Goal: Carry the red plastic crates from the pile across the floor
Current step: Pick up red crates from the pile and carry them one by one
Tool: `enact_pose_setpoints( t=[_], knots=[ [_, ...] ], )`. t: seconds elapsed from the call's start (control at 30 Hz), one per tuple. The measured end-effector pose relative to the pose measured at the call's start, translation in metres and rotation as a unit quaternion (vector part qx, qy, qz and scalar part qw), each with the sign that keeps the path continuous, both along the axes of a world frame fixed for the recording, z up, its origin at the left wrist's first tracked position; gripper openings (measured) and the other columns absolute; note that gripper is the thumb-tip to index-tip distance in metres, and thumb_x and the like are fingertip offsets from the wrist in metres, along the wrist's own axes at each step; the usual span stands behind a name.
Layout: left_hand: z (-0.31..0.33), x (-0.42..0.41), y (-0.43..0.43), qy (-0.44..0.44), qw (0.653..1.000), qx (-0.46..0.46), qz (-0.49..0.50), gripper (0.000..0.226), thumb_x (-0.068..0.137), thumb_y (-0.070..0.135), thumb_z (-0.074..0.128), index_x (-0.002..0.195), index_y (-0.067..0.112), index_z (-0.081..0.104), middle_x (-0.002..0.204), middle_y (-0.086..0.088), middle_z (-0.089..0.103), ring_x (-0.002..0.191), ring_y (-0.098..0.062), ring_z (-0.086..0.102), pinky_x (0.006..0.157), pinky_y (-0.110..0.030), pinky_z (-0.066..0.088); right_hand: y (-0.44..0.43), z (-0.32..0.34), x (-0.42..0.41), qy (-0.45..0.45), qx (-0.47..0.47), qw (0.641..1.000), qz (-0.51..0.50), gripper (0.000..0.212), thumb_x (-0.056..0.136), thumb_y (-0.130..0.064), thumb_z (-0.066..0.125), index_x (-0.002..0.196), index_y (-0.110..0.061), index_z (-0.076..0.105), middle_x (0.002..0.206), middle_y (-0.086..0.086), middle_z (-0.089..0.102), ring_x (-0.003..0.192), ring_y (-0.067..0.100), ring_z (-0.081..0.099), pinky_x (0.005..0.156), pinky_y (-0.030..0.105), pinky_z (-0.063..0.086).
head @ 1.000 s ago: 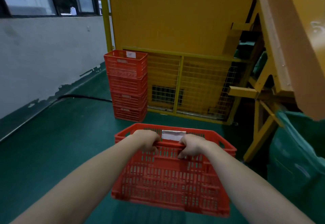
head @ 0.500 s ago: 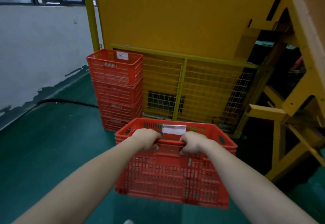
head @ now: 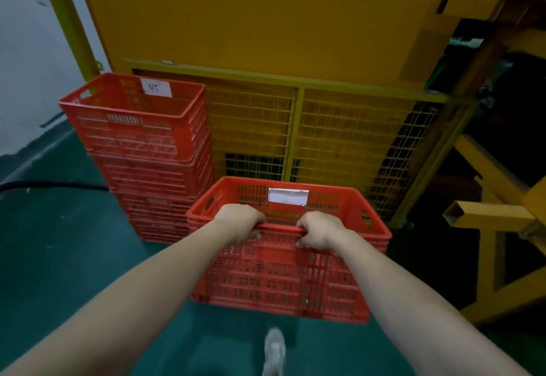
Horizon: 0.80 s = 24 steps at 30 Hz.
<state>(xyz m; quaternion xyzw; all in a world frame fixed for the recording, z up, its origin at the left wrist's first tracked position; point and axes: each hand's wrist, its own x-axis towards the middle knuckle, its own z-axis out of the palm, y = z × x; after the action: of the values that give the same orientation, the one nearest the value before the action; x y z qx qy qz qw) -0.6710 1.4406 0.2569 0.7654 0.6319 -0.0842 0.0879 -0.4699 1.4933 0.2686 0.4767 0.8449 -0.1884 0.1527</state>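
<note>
While both hands [head: 240, 222] clasp its rim, the red crate [head: 283, 281] hangs above the floor [head: 59, 257].

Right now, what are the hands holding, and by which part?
Both the left hand and right hand grip the red plastic crate by its near top rim.

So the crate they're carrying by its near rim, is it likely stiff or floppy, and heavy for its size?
Probably stiff: the carried crate keeps its boxy shape though the left hand and right hand grip only one rim. Probably light: its walls are open lattice and it looks empty. It may swing, hanging from that one edge.
</note>
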Motion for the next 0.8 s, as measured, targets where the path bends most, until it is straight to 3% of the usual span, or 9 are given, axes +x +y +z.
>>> enact_pose_setpoints(
  t=[0.37, 0.57, 0.8],
  knots=[
    [-0.105, -0.072, 0.242, -0.012, 0.998, -0.059, 0.015, 0.027, 0.09, 0.041, 0.059, 0.115, 0.03, 0.06, 0.115, -0.001, 0.066, 0.111, -0.027, 0.06, 0.083, -0.036, 0.048, 0.25, -0.113, -0.075, -0.023, -0.031, 0.999, 0.026, 0.023, 0.082, -0.038, 0.071, 0.1, -0.024, 0.069, 0.106, 0.0, 0.069, 0.103, 0.022, 0.063, 0.072, 0.027, 0.043],
    [-0.245, -0.102, 0.316, -0.034, 0.997, -0.064, 0.012, 0.021, 0.092, 0.036, 0.054, 0.109, 0.027, 0.061, 0.107, 0.001, 0.068, 0.102, -0.025, 0.063, 0.078, -0.033, 0.049, 0.328, -0.253, -0.104, -0.029, -0.022, 0.998, 0.045, 0.027, 0.088, -0.038, 0.064, 0.11, -0.024, 0.067, 0.114, 0.002, 0.067, 0.11, 0.025, 0.06, 0.081, 0.029, 0.046],
    [-0.447, -0.136, 0.347, -0.035, 0.999, -0.035, -0.003, 0.025, 0.095, 0.036, 0.049, 0.116, 0.028, 0.061, 0.112, 0.003, 0.067, 0.103, -0.021, 0.062, 0.082, -0.031, 0.048, 0.36, -0.454, -0.136, -0.021, 0.002, 0.998, 0.053, 0.021, 0.091, -0.035, 0.061, 0.107, -0.023, 0.066, 0.111, 0.002, 0.068, 0.108, 0.025, 0.062, 0.084, 0.031, 0.049]
  ],
)
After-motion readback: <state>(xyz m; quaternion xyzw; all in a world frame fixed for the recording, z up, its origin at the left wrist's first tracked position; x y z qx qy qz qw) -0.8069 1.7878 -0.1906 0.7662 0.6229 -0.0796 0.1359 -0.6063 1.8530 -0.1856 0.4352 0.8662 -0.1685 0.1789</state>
